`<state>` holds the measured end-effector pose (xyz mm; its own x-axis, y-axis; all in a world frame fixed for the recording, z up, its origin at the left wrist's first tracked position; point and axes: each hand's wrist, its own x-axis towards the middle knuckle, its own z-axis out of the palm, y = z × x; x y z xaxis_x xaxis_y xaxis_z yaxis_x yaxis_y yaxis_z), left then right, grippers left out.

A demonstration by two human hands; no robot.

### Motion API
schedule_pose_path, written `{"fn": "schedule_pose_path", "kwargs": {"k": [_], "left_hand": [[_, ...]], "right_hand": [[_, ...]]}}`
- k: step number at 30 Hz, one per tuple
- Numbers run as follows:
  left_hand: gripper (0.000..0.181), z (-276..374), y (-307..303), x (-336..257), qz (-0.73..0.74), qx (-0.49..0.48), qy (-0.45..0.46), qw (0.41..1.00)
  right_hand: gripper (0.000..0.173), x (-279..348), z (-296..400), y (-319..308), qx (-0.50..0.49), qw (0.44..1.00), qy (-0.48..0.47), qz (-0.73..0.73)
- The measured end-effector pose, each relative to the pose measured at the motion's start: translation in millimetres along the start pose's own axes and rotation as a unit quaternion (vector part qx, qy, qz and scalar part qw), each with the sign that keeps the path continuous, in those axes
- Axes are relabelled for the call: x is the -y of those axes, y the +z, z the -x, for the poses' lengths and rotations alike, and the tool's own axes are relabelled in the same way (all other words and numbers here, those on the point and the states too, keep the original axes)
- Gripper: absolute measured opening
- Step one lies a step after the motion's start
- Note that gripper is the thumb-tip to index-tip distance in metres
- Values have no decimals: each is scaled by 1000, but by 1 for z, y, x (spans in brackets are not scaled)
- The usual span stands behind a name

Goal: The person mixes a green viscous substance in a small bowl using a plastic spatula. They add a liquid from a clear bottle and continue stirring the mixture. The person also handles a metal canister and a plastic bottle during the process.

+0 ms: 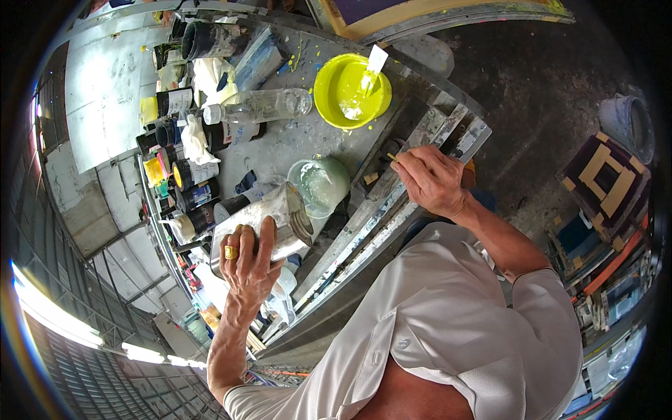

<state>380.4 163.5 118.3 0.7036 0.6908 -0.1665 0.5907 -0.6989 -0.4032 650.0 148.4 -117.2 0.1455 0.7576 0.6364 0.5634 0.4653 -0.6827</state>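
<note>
My left hand [247,252] is wrapped around a dented silver metal can [268,220], a ring on one finger. The can's ridged end points towards a translucent plastic tub [320,184], overlapping its rim in view; I cannot tell whether they touch. Something pale and glossy is in the tub. My right hand [430,178] is at the worn, paint-stained rail [367,210] along the table edge, its fingers pinching a small yellowish piece [392,157] that is mostly hidden. Beyond both hands stands a bucket of bright yellow paint [341,89] with a white, paint-coated spatula [375,65] in it.
A clear plastic bottle [268,105] lies near the yellow bucket on the grey table [283,142]. Several ink jars [197,173] and crumpled white gloves [197,142] crowd the left side. A grey bucket [625,126] and a taped dark frame [604,178] are at the right.
</note>
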Motion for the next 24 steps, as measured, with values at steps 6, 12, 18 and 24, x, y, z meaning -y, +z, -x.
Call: {"fn": "schedule_pose_path", "kwargs": {"k": [6,12,18,24], "left_hand": [[64,-2,-2,-1,4,11,-4,1000],[65,-5,-1,-2,12,6,-10,1000],[68,-8,-1,-4,28,-6,-14,999],[78,-2,7,-1,27,16,-21,999]], "right_hand": [[25,0,1,0,3,1000,3,-8],[26,0,0,-1,6,1000,6,-6],[26,0,0,0,-1,1000,3,-7],[26,1,0,0,-1,1000,6,-8]]}}
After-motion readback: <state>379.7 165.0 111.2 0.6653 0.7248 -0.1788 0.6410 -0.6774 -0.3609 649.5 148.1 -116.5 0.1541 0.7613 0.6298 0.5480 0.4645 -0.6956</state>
